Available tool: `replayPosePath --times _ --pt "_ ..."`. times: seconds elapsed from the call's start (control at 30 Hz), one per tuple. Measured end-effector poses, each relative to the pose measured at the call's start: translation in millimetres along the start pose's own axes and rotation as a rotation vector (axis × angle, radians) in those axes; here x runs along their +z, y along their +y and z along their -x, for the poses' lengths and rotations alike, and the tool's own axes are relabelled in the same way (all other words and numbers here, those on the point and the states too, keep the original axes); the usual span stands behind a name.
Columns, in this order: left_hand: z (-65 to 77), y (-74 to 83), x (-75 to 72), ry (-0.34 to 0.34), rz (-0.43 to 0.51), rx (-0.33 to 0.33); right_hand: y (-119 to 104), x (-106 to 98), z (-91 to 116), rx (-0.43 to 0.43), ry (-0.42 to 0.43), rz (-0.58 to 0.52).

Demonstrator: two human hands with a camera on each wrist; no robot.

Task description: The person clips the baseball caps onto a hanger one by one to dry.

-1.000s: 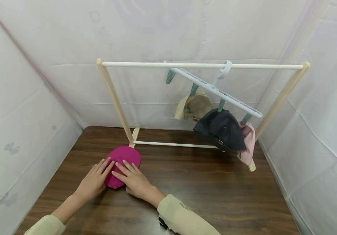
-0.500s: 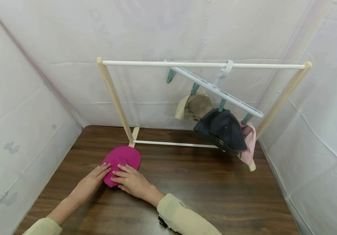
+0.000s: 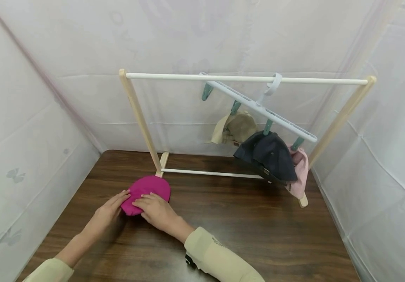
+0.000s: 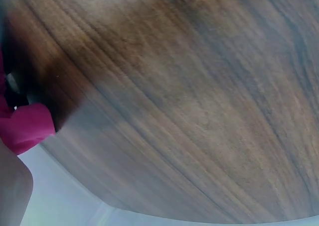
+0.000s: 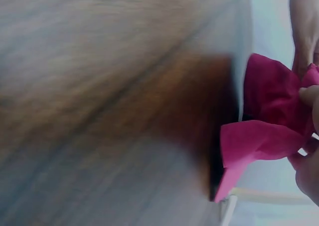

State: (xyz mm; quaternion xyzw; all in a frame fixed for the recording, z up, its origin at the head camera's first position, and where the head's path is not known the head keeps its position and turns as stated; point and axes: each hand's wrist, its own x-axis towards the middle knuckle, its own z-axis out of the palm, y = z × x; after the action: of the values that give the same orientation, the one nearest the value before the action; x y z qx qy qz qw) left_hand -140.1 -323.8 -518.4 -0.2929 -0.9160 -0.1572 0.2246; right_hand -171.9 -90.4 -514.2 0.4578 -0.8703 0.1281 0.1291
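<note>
A magenta cap [image 3: 153, 186] is at the left of the table, its rounded brim toward the rack. My left hand [image 3: 107, 211] grips its near left edge, fingers over the top. From the near right, my right hand [image 3: 156, 211] holds the crown with bent fingers. The right wrist view shows the fabric of the cap [image 5: 269, 141] bunched between the thumb and fingers of the right hand [image 5: 309, 171]. Only a corner of the cap [image 4: 30, 129] shows in the left wrist view, beside part of the left hand [image 4: 12, 191]. Both palms are hidden.
A wooden rack with a white top rail [image 3: 174, 76] stands behind on the brown table [image 3: 223, 235]. From its pale blue clip hanger [image 3: 248, 102] hang a beige cap [image 3: 239, 126], a dark navy cap [image 3: 271, 154] and a pink cap [image 3: 299, 172]. The leftmost green clip [image 3: 207, 92] holds nothing.
Both hands have gone from lying with spread fingers on the cap to gripping its near sides. The near part of the crown has gathered and shifted slightly away from the person.
</note>
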Motion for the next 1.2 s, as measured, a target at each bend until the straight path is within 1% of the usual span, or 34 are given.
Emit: replayPosePath --times 0.13,0.3,0.47,0.6,0.67,0.77,0.93,1.03,1.2 --pt "-9.9 3.9 -4.4 0.046 0.063 -0.042 6 -12 -7 0.048 0.036 -0.059" --pt "-27.8 6.5 -8.3 0.112 0.114 -0.083 14 -25 -14 0.097 0.084 -0.093" --pt "-45.5 8.8 -11.2 0.174 0.142 -0.157 20 -36 -20 0.139 0.132 -0.137" --pt "-58.1 11.5 -12.3 0.228 0.183 -0.224 25 -48 -22 0.184 0.148 -0.201" --pt "-64.0 13.2 -13.7 0.261 0.207 -0.244 28 -54 -23 0.201 0.150 -0.234" --pt "-72.1 16.2 -17.2 0.299 0.242 -0.251 32 -62 -24 0.224 0.154 -0.255" --pt "-80.5 21.0 -20.0 0.325 0.270 -0.225 35 -73 -25 0.260 0.184 -0.284" --pt "-83.7 24.7 -20.8 0.342 0.280 -0.226 36 -78 -24 0.279 0.202 -0.306" --pt "-90.1 32.7 -22.8 0.321 0.300 -0.243 41 -87 -22 0.311 0.235 -0.398"
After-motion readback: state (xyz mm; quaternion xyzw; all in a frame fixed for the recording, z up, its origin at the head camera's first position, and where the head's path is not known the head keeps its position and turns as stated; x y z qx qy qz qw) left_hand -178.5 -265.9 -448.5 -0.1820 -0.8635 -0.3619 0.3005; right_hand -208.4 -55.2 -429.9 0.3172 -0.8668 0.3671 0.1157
